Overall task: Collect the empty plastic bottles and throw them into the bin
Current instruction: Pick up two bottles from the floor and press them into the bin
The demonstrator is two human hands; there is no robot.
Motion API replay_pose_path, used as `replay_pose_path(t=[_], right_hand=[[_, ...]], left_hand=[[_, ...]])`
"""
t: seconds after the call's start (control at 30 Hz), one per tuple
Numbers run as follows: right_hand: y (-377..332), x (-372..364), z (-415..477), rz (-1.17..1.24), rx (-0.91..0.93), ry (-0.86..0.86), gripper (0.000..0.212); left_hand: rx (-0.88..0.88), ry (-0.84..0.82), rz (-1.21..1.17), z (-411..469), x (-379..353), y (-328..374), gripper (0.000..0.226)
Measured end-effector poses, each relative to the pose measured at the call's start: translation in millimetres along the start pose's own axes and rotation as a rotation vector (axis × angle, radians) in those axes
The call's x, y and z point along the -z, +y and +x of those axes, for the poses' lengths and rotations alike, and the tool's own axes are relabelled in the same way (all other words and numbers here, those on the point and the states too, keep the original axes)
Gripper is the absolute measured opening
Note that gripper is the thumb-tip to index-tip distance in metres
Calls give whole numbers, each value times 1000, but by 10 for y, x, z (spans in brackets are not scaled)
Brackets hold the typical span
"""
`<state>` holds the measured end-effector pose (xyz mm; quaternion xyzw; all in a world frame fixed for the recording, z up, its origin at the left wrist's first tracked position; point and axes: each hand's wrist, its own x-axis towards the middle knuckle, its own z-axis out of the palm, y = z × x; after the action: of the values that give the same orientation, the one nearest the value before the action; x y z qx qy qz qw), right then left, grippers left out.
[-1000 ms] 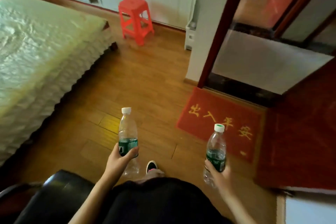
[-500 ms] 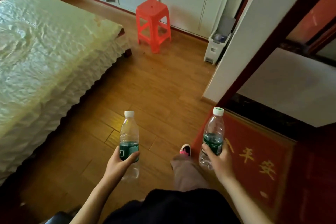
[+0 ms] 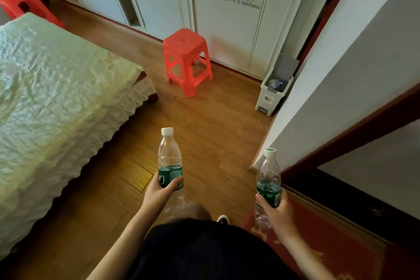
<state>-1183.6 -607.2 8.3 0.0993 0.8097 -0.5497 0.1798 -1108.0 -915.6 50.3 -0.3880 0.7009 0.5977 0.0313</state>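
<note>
My left hand (image 3: 159, 193) grips an upright clear plastic bottle (image 3: 169, 157) with a green label and white cap. My right hand (image 3: 276, 211) grips a second clear bottle (image 3: 268, 177) of the same kind, also upright. Both are held low in front of my body over the wooden floor. A small white bin (image 3: 269, 95) with its grey lid raised stands ahead on the right, against the wall corner next to the wardrobe. Something blue and clear lies inside it.
A bed with a pale green cover (image 3: 52, 102) fills the left side. A red plastic stool (image 3: 186, 59) stands before the white wardrobe doors (image 3: 227, 18); another red stool (image 3: 20, 2) is far left. A red doormat (image 3: 318, 241) and a doorway lie to my right.
The view has swung left and moved forward into the room; the bin and stool are nearer and more central. Both hands keep the same hold on their bottles.
</note>
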Motion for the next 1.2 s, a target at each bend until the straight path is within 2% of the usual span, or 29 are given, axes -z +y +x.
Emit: replay_pose_path(t=[0.13,0.3,0.53,0.73,0.9,1.03,1.2], right_hand=[[-320,-99,699,15,-20,-5,42],[-655,-363,1776,-10,-35,45,38],[-1739,-613,3503,-13,-15,169,44],[-2488,-581,4502,38,-44,260,44],[-2702,-469,5244,45,-117,294,50],[-2718,-267,5785,63,-173,310,55],[-2818,85,6413,90,-243,352,50]], left_hand=[[3,0,15,718,-205,455,41],[12,-19,23,1774,-433,953,39],[-20,-80,55,3593,-556,2177,46],[-45,-135,154,4582,-730,3013,51],[16,-194,180,5258,-1188,3391,53],[21,-225,225,5677,-1734,3733,47],[-13,-282,262,6203,-2466,4339,44]])
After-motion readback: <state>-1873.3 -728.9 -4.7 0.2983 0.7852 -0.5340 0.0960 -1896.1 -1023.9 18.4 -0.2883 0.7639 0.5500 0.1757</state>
